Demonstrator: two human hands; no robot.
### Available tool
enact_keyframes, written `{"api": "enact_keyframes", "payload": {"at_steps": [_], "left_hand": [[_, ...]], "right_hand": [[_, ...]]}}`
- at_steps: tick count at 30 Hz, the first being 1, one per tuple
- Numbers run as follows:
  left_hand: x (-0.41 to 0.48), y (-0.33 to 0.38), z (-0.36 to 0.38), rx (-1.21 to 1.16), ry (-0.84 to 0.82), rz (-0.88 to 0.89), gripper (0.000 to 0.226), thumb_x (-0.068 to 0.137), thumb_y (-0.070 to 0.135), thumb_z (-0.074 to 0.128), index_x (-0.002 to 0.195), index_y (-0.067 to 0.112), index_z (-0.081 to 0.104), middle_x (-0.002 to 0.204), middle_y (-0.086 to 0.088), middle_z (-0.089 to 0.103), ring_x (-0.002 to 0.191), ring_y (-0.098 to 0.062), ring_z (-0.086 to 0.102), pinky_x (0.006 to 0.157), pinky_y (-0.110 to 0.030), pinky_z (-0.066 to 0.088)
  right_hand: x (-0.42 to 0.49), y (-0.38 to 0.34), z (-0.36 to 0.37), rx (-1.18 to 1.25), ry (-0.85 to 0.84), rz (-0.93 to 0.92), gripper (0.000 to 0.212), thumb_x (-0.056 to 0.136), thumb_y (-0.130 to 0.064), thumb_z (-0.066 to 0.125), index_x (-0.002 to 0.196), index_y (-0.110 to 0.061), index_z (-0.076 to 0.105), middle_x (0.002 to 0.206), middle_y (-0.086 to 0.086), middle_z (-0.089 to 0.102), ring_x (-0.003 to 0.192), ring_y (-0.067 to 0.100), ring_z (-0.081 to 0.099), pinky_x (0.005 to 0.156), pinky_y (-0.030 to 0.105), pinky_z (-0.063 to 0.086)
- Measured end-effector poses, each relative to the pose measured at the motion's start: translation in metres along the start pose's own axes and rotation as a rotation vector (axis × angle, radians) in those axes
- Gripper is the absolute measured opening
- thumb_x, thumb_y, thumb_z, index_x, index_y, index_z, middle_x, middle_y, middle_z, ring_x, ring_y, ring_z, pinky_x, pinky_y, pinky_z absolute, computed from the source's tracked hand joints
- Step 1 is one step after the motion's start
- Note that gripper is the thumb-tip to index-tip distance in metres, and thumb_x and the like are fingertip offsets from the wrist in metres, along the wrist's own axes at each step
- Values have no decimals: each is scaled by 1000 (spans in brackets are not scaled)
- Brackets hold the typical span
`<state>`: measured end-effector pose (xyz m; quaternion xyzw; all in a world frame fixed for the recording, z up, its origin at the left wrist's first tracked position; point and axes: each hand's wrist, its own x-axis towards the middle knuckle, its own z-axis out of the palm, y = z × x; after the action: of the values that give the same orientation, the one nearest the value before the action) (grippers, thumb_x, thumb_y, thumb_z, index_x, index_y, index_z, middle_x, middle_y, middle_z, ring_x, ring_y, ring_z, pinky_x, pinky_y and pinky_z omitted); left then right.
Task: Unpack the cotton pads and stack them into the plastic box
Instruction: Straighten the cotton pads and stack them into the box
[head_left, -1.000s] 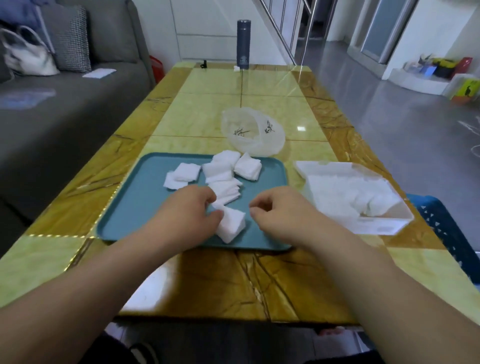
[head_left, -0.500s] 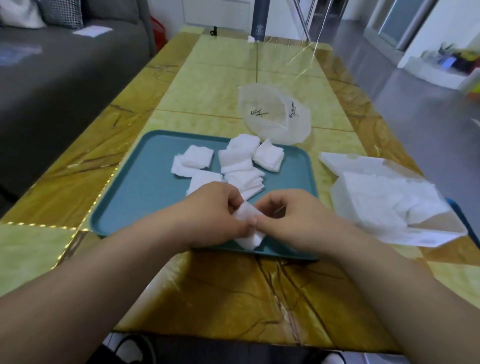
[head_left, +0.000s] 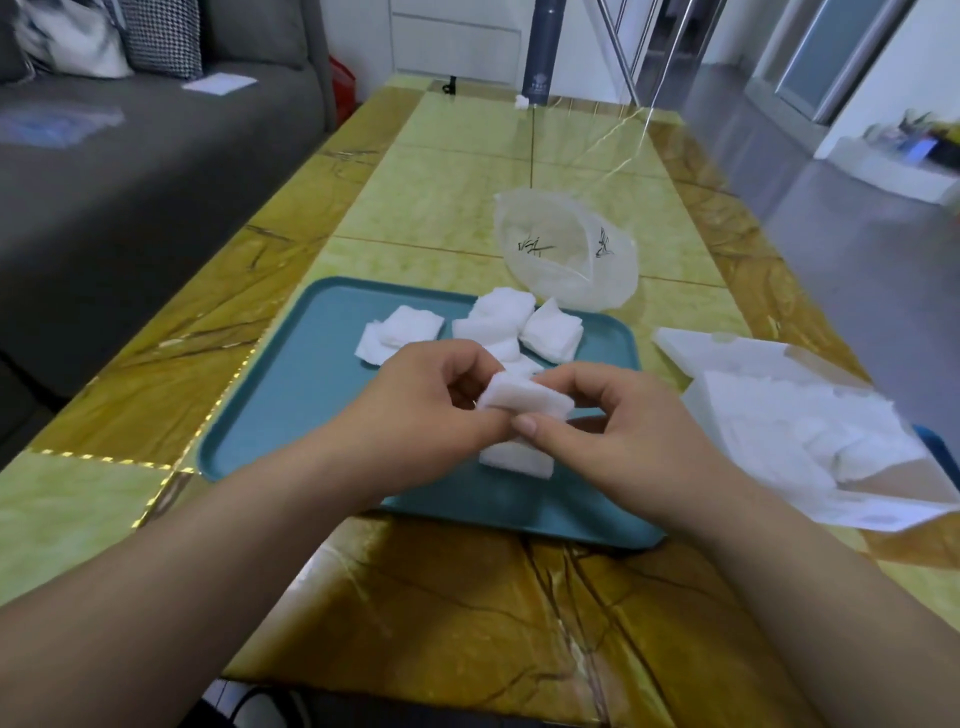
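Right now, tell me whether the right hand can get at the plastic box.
Probably yes: the plastic box lies open just beside the right hand, nothing between, though it holds cotton pads.

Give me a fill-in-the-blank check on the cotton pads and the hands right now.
The left hand pinches the small stack of white square cotton pads, and so does the ____ hand.
The teal rectangular plastic tray lies to the ____ of the white open plastic box.
The crumpled clear plastic bag with black markings lies beyond the tray, touched by ____ hand.
Missing: right; left; neither.
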<state>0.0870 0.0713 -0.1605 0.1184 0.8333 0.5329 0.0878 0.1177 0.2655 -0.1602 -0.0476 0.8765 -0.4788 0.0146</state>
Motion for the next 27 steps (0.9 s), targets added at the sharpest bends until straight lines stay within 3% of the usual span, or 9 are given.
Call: {"api": "enact_keyframes", "payload": {"at_steps": [4, 7, 11, 16, 19, 22, 24, 27], "left_hand": [[2, -3, 5, 135, -24, -29, 26, 84, 13, 77, 99, 33, 70, 75, 9, 73, 58, 1, 61, 55, -12, 46], [4, -8, 15, 349, 5, -10, 21, 87, 31, 75, 104, 35, 64, 78, 14, 65, 68, -3, 63, 59, -19, 43], [11, -14, 27, 533, -32, 16, 24, 87, 43, 73, 97, 27, 59, 93, 10, 52, 84, -14, 56, 76, -34, 48], [12, -8, 22, 552, -176, -75, 27, 84, 42, 77, 106, 36, 63, 97, 15, 51, 83, -5, 54, 71, -25, 42], [7, -7, 19, 534, -218, -76, 13, 85, 35, 74, 90, 34, 63, 94, 15, 58, 82, 0, 56, 63, -19, 39], [3, -5, 13, 454, -179, -30, 8, 86, 28, 72, 85, 31, 65, 87, 11, 66, 76, -1, 60, 59, -16, 42], [2, -2, 7, 283, -152, 5, 9, 87, 20, 76, 86, 28, 71, 84, 3, 71, 69, -1, 61, 61, -15, 46], [-4, 9, 0, -131, -232, 13, 12, 90, 5, 76, 95, 16, 78, 93, -14, 76, 78, -14, 65, 70, -31, 55]], "right_hand": [[1, 7, -6, 89, 128, 75, 5, 93, -20, 73, 89, -23, 75, 82, -7, 75, 74, 4, 67, 72, 26, 52], [-1, 6, -6, 272, 110, 172, 8, 99, -15, 66, 98, -19, 73, 89, 3, 79, 85, 17, 77, 80, 39, 63], [-3, 4, -3, 318, 116, 225, 13, 103, -12, 58, 103, -16, 70, 90, 6, 79, 77, 22, 79, 73, 37, 65], [-1, 6, -6, 321, 230, 266, 12, 103, -14, 57, 101, -15, 69, 91, 8, 77, 75, 20, 78, 73, 37, 66], [-1, 10, -8, 328, 254, 281, 12, 103, -14, 58, 102, -15, 69, 91, 9, 77, 78, 23, 79, 76, 43, 66], [-2, 12, -9, 312, 243, 316, 13, 103, -12, 56, 104, -16, 68, 96, 10, 76, 80, 21, 79, 78, 44, 66], [-2, 16, -10, 295, 220, 321, 19, 103, -7, 55, 104, -19, 69, 98, 8, 77, 81, 20, 79, 78, 43, 66], [-2, 16, -12, 243, 125, 255, 21, 99, -6, 63, 104, -23, 75, 93, 1, 80, 89, 22, 78, 79, 38, 66]]}}
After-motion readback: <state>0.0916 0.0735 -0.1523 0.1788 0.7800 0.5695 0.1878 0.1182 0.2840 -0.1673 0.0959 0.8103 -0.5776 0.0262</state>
